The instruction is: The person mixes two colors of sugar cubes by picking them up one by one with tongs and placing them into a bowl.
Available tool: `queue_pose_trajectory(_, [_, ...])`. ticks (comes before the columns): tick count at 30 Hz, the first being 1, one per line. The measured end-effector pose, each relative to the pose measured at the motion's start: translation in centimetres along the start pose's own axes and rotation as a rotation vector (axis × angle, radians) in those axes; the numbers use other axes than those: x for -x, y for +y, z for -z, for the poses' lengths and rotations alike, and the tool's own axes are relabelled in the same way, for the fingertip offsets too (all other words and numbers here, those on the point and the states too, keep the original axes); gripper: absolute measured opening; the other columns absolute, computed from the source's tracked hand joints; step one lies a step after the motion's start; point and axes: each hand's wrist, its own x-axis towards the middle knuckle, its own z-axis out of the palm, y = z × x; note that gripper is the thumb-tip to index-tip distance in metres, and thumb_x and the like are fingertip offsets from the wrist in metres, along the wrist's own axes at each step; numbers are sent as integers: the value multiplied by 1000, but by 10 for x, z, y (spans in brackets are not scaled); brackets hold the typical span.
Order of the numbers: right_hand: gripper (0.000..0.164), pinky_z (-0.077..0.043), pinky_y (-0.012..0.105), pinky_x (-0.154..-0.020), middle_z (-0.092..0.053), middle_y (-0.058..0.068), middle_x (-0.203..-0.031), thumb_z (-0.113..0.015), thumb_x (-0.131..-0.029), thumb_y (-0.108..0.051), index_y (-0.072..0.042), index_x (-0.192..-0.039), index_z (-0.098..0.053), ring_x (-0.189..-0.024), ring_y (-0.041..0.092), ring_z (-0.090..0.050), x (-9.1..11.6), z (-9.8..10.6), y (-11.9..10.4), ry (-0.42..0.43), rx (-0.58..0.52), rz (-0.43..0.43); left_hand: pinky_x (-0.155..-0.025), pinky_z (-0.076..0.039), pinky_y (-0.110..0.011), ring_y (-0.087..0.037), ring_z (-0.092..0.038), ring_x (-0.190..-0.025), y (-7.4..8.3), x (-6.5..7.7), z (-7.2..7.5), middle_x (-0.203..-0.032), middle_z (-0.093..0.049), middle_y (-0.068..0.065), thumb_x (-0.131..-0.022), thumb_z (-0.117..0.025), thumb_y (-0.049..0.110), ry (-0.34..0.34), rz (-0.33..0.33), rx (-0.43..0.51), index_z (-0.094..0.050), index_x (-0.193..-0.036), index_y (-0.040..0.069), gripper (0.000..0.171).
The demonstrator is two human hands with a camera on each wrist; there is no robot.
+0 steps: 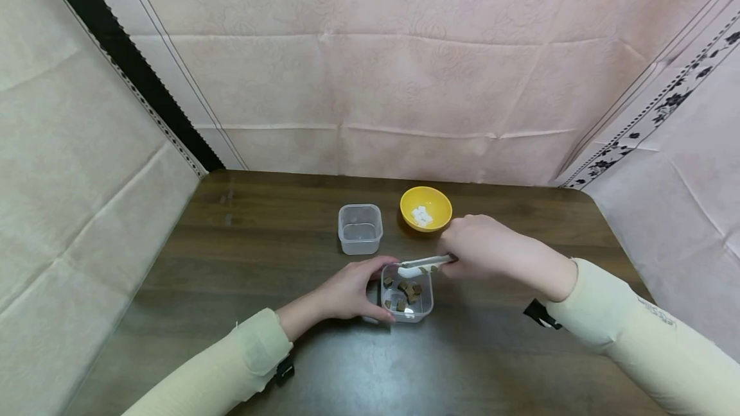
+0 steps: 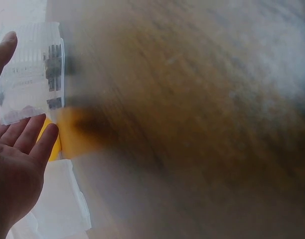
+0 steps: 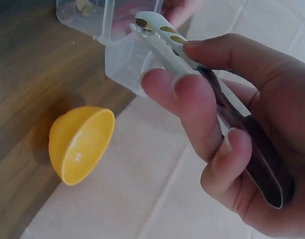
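My left hand [image 1: 352,291] holds a clear square plastic container [image 1: 426,314] from its left side, fingers at the far corner and thumb at the near one. Several brown cubes [image 1: 409,290] lie on the container's bottom. My right hand [image 1: 476,246] grips a pair of tongs [image 1: 424,262], white at the tips and metal along the handle. The tongs reach over the container's far rim. In the right wrist view, a small brown piece [image 3: 141,23] shows between the tongs' tips.
A yellow bowl [image 1: 444,204] with several white cubes [image 1: 421,216] stands behind the container, close to my right hand. To its left is a second clear plastic container [image 1: 360,247]. Everything rests on a dark wooden table [image 1: 260,242], with pale cloth hanging behind it.
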Motion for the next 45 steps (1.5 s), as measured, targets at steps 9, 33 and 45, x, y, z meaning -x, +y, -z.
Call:
queue_pose_trajectory(9, [28,-30,25,-50,-41,-15,-57,-79,-87,-16,-26,-65,-64,-56,5,-36,13,12,11,84,-44,7,-118,-47,-39,-13,-59,-135,0,1,0,-146,-63,5,-77,-99,38,0,6,2,-48,-156,22,95])
queue_pose_trajectory(33, [25,-28,27,-49,-44,-11,-58,-73,-88,-14,-21,-65,-66,-53,8,-36,2,29,49,118,-26,-109,-118,-48,-41,-15,-59,-135,2,2,1,-151,-60,4,-78,-98,41,-20,27,15,-46,-159,21,98])
queue_pose_trajectory(45, [24,-49,28,-50,-63,-5,-59,-69,-97,-19,-20,-74,-75,-45,10,-62,-19,30,75,-65,-111,-247,-117,-49,-41,-15,-59,-135,0,3,-1,-149,-61,3,-78,-97,44,-10,13,3,-48,-158,20,97])
